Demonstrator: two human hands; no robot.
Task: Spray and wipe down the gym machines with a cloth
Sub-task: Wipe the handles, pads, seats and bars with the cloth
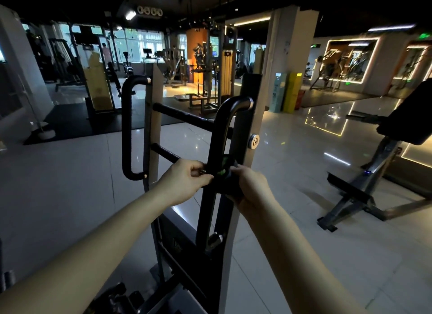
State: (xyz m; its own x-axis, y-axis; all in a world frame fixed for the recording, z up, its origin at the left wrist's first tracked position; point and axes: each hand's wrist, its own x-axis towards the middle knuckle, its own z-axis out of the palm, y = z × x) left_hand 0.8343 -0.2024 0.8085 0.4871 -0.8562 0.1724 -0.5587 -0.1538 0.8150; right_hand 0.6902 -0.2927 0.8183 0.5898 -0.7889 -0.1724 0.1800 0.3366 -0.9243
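Note:
A gym machine stands right in front of me, with grey uprights (153,107), black crossbars (184,116) and two curved black handles. Both my hands meet at the right handle (217,135). My left hand (184,182) pinches one end of a dark cloth (224,181) with a green mark. My right hand (250,187) grips the other end. The cloth is wrapped around the handle's shaft at mid height. No spray bottle is in view.
The left handle (127,126) hangs free on the other upright. A black bench (364,180) stands on the shiny tiled floor to the right. More machines and black mats fill the dim back of the gym. The machine's base (177,248) lies below my arms.

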